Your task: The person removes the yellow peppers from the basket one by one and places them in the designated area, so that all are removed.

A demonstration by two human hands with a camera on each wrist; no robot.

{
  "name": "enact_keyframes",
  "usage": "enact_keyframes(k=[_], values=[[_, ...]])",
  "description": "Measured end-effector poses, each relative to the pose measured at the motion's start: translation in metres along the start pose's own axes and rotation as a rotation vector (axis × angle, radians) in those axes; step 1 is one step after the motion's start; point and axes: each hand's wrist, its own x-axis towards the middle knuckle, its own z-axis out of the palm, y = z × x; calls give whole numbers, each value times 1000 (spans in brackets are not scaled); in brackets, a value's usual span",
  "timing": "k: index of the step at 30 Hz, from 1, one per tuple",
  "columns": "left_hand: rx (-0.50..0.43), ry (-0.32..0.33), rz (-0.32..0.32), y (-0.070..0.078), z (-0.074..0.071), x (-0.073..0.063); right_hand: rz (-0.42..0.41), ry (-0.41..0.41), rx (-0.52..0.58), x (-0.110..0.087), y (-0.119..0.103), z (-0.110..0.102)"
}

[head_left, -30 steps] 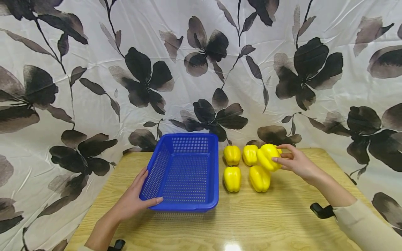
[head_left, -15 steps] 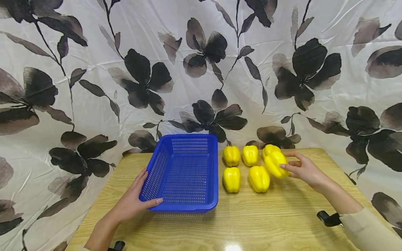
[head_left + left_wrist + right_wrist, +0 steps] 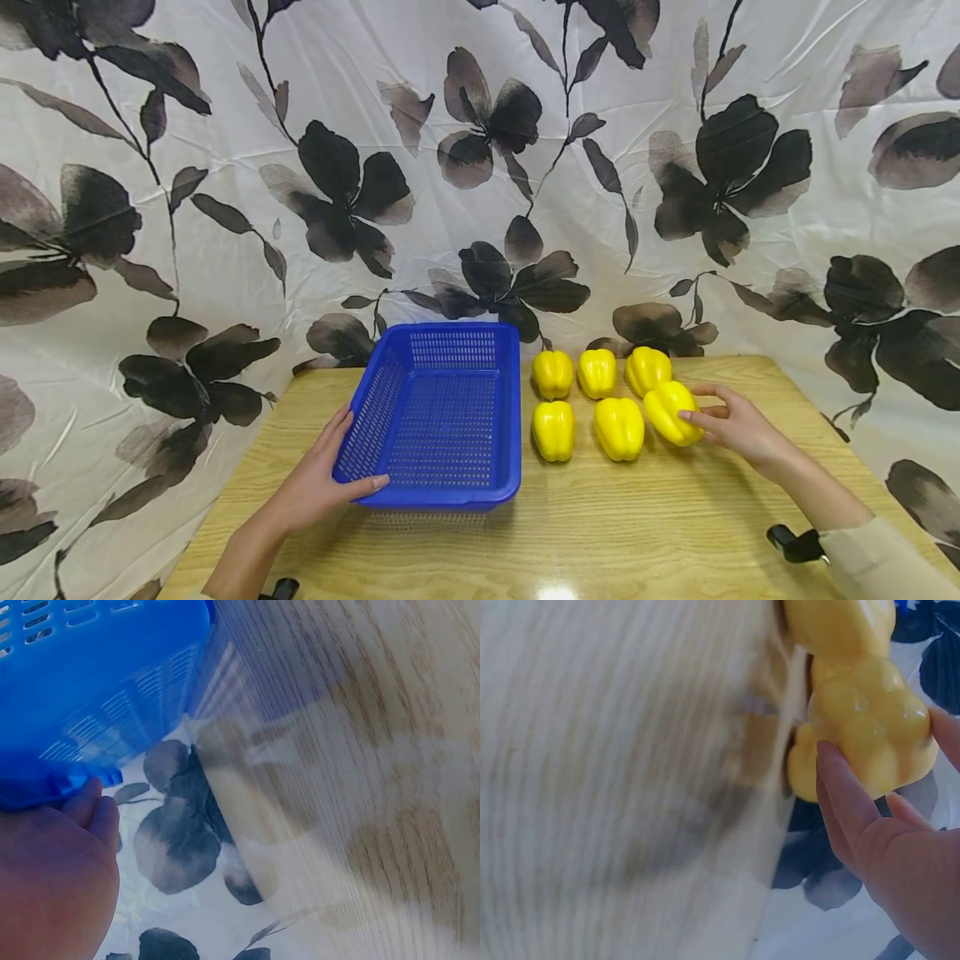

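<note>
A yellow bell pepper is pinched between the thumb and fingers of my right hand, at the right end of the front row. In the right wrist view, the fingers lie along both sides of this pepper. My left hand grips the near left corner of a blue plastic basket, thumb over the rim and fingers along the outer wall. The basket has slotted walls, and nothing lies inside. From the left wrist view, the hand is under the basket's rim.
Several more yellow bell peppers stand right of the basket, among them a front one and a back one beside the held pepper. All rest on a wooden table. A floral cloth hangs behind it.
My right hand has moved the held pepper down and to the right, from over the back row to the front row's end, uncovering a pepper behind. The left hand and basket stay put.
</note>
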Motion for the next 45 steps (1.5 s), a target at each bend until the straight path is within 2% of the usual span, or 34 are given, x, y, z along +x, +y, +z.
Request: enact_keyframes(k=[10,25,29,38,45], values=[[3,-16,-16,1,-1,2,21,-11,20,3,13,1],[6,-21,-21,3,-2,0,77,-101,56,7,20,-4],[8,-25,-24,4,-1,0,108,-119,97,7,23,-5],[11,-21,-20,4,-2,0,130,-112,145,6,26,-6],[9,-21,-22,3,-2,-1,145,-103,112,4,25,-4]])
